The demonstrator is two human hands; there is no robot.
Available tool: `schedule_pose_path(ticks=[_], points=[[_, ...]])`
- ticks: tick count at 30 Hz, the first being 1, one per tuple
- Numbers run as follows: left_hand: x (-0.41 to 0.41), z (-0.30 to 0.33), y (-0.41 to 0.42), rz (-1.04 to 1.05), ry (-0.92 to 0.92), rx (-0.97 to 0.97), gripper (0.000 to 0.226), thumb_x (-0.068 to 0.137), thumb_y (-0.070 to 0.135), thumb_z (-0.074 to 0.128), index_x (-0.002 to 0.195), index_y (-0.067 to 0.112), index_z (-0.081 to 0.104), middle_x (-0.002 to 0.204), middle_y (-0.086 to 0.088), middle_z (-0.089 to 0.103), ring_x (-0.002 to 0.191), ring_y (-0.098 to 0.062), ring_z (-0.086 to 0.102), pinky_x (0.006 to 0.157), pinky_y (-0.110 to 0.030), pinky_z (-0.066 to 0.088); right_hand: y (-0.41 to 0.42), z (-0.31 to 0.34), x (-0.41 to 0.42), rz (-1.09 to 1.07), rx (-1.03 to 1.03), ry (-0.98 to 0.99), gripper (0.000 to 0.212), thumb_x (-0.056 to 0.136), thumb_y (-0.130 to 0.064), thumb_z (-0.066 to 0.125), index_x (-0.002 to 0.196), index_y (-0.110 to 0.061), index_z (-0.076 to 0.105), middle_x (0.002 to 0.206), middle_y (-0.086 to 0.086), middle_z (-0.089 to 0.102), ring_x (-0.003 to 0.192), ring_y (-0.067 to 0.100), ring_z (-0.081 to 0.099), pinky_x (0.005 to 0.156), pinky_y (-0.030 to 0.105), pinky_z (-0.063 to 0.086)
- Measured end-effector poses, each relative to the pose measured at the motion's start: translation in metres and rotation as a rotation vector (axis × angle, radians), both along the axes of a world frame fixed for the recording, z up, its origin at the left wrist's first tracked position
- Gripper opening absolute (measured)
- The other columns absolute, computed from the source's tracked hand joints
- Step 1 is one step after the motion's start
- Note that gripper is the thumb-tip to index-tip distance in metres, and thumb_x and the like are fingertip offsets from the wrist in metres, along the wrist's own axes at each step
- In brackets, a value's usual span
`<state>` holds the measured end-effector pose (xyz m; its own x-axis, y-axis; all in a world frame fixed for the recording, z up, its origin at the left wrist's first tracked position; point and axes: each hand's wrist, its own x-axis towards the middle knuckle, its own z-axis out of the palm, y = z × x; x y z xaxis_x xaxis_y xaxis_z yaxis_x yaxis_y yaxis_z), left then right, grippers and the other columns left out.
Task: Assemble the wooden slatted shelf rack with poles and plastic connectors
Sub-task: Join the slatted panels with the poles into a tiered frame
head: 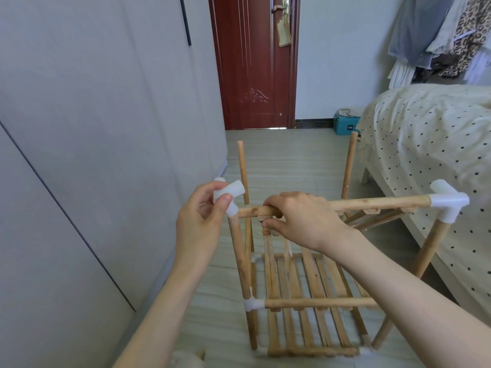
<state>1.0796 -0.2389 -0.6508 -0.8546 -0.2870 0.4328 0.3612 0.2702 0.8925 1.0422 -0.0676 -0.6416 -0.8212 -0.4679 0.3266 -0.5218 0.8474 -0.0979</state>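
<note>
The partly built wooden rack [305, 288] stands on the floor in front of me, with slatted shelves low down and upright poles at the corners. My left hand [202, 221] pinches a white plastic connector [229, 196] at the top of the near left pole [239, 258]. My right hand [300, 216] grips the left end of the top shelf's front rail [372, 203], right beside that connector. The rail's right end sits in another white connector [449, 204] on the near right pole. Two bare poles [242, 168] rise at the back.
A grey wardrobe [93, 128] runs close along the left. A bed with a dotted cover [430, 144] sits tight on the right. A dark red door [252, 62] is straight ahead, with a blue box [345, 126] beside it. Clothes [451, 35] hang at top right.
</note>
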Motion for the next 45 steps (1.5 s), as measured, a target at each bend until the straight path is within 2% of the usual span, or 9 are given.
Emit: schedule_pose_path(ticks=[5,10,14,22,28,31,35,40,45], points=[[-0.001,-0.004,0.001,0.068,-0.005,-0.086,0.017,0.088,0.03,0.062,0.091,0.046,0.059,0.097,0.005,0.065,0.083,-0.004,0.063,0.067,-0.006,0.041,0.007,-0.002,-0.005,-0.028,-0.035,0.14,0.038,0.093,-0.05,0.043,0.118,-0.023,0.053,0.109,-0.005,0.06,0.104,0.014,0.049,0.074,0.023,0.027],[-0.004,-0.002,0.003,0.135,-0.025,-0.18,0.014,0.089,0.032,0.059,0.093,0.045,0.058,0.095,0.005,0.058,0.079,0.005,0.057,0.064,-0.003,0.039,0.01,0.003,-0.005,-0.024,-0.057,0.196,0.037,0.093,-0.049,0.042,0.118,-0.023,0.053,0.108,-0.006,0.06,0.1,0.012,0.05,0.074,0.022,0.026],[-0.006,0.0,0.008,0.146,-0.018,-0.24,0.013,0.089,0.032,0.058,0.096,0.043,0.059,0.092,0.008,0.052,0.08,-0.003,0.056,0.067,0.002,0.035,0.011,0.001,-0.004,-0.04,-0.04,0.209,0.038,0.094,-0.05,0.04,0.117,-0.023,0.053,0.108,-0.006,0.06,0.099,0.012,0.05,0.075,0.023,0.029],[-0.01,0.0,0.007,0.145,-0.026,-0.266,0.016,0.091,0.028,0.056,0.097,0.043,0.059,0.093,0.007,0.053,0.082,-0.003,0.055,0.07,0.0,0.036,0.012,0.002,-0.004,-0.052,-0.04,0.22,0.037,0.094,-0.048,0.041,0.116,-0.022,0.053,0.107,-0.007,0.06,0.098,0.014,0.049,0.071,0.023,0.023],[-0.005,0.0,0.004,0.041,-0.047,-0.136,0.02,0.09,0.029,0.058,0.087,0.049,0.06,0.093,0.006,0.066,0.085,-0.007,0.062,0.074,-0.02,0.045,0.014,0.003,-0.006,-0.057,-0.042,0.219,0.035,0.093,-0.048,0.042,0.115,-0.023,0.054,0.104,-0.008,0.059,0.095,0.012,0.049,0.07,0.022,0.023],[-0.002,-0.003,0.008,0.005,-0.054,-0.144,0.021,0.089,0.028,0.06,0.089,0.05,0.059,0.096,0.005,0.067,0.086,-0.006,0.063,0.076,-0.018,0.045,0.015,0.004,-0.007,-0.068,-0.047,0.217,0.036,0.093,-0.049,0.042,0.115,-0.022,0.054,0.103,-0.008,0.059,0.094,0.012,0.048,0.07,0.022,0.022],[0.0,-0.01,0.013,0.02,-0.066,-0.218,0.026,0.087,0.027,0.062,0.086,0.052,0.056,0.093,0.008,0.063,0.078,0.003,0.06,0.067,-0.004,0.04,0.016,0.005,-0.006,-0.065,-0.054,0.209,0.036,0.093,-0.048,0.044,0.115,-0.021,0.055,0.104,-0.006,0.06,0.096,0.013,0.05,0.071,0.022,0.024],[0.0,-0.018,0.014,0.099,-0.081,-0.222,0.018,0.092,0.027,0.055,0.095,0.045,0.054,0.096,0.007,0.055,0.084,-0.006,0.058,0.072,-0.012,0.04,0.017,0.005,-0.005,-0.055,-0.053,0.21,0.037,0.092,-0.049,0.043,0.115,-0.021,0.054,0.103,-0.007,0.06,0.095,0.013,0.049,0.071,0.022,0.025],[0.0,-0.019,0.02,0.162,-0.076,-0.221,0.018,0.095,0.023,0.051,0.098,0.04,0.051,0.096,0.006,0.05,0.084,-0.006,0.053,0.07,-0.011,0.038,0.018,0.004,-0.004,-0.061,-0.045,0.203,0.038,0.093,-0.049,0.041,0.116,-0.022,0.053,0.104,-0.006,0.06,0.095,0.013,0.05,0.073,0.023,0.028]])
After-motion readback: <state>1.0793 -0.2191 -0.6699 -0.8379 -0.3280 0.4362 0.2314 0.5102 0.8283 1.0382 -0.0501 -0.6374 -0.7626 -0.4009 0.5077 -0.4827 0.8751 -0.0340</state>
